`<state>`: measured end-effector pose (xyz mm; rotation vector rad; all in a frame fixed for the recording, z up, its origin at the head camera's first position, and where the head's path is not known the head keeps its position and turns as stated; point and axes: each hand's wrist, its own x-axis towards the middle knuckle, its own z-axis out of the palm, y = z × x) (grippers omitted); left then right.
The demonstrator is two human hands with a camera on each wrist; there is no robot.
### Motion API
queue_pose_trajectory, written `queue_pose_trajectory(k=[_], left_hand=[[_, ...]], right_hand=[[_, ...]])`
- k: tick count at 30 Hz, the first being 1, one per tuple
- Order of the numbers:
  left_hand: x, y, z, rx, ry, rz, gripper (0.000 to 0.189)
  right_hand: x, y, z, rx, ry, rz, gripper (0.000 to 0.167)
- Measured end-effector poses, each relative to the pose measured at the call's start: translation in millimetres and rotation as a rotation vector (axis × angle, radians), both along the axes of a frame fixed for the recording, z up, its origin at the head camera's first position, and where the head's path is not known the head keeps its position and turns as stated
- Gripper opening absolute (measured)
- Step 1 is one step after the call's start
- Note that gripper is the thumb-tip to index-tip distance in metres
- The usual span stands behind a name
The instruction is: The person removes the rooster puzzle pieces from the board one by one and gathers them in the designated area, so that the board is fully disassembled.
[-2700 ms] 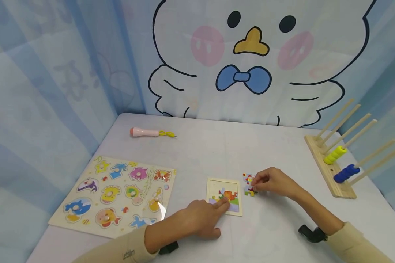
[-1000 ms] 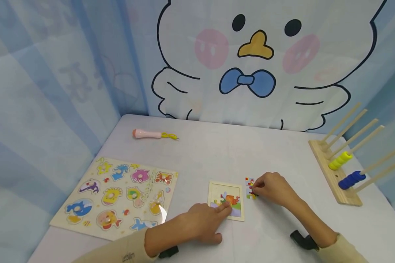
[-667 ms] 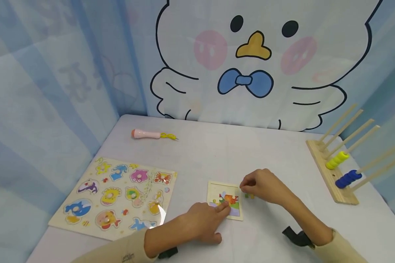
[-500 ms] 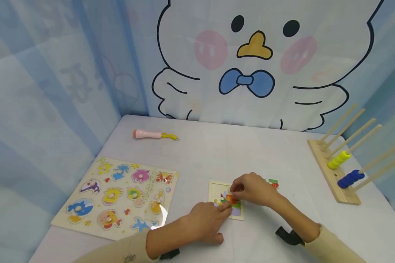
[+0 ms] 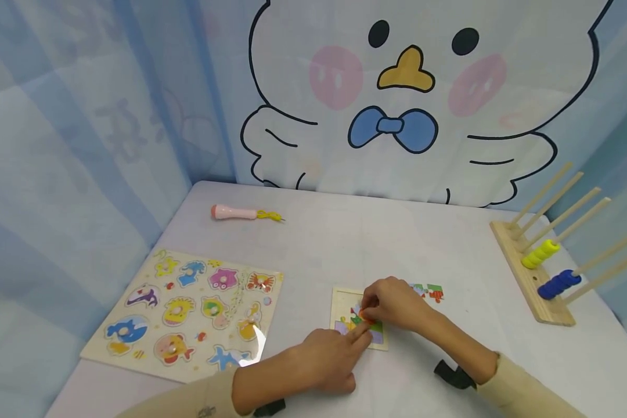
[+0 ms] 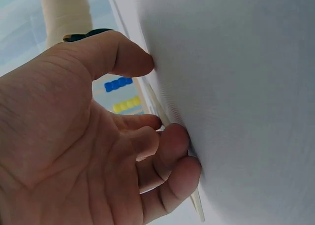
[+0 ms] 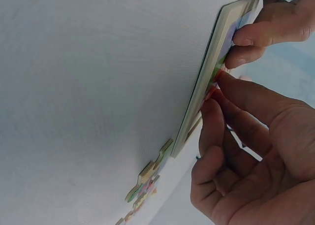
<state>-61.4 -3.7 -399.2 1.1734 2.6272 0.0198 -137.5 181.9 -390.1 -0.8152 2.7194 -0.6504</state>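
Note:
A small wooden jigsaw tray lies on the white table, part filled with colourful pieces. My left hand rests at its near edge, index and middle fingers extended onto the lower pieces; the other fingers bend under. Over the tray's right side, my right hand pinches an orange puzzle piece between thumb and fingertips, down at the tray surface. Most of that piece is hidden by the fingers. Loose puzzle pieces lie beyond the right hand, partly covered by it.
A large knobbed sea-animal puzzle board lies on the left. At the back left is a pink microphone-shaped toy with a yellow cord. A wooden peg rack with yellow and blue beads stands on the right.
My right hand has moved left from the loose pieces to the tray and now pinches at the orange piece there. My left hand has stayed at the tray, its fingers shifting slightly.

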Motion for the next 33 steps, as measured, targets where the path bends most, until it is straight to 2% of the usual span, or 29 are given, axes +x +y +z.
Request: queue_pose_trajectory(k=[6,12,17,23,33], left_hand=[[1.0,-0.8,-1.2,-0.013,0.007,-0.013,0.077],[-3.6,-0.5,-1.6,-0.030,-0.063,0.017,0.076],[-7.0,-1.0,-1.0,-0.014,-0.100,0.023,0.072],[-7.2,-0.6,-1.6,-0.008,-0.093,0.012,0.073],[-10.5,1.6,-0.8,0.001,-0.117,0.020,0.071]], right_hand=[[-2.7,0,-0.7,0.007,-0.019,0.006,0.015],[-6.4,4,-2.9,-0.005,-0.008,0.024,0.016],[-8.3,7,-4.8,-0.032,-0.053,0.013,0.015],[-7.7,11,-7.6,-0.059,-0.075,0.006,0.014],[-9.4,17,-7.6,-0.143,-0.157,0.051,0.011]])
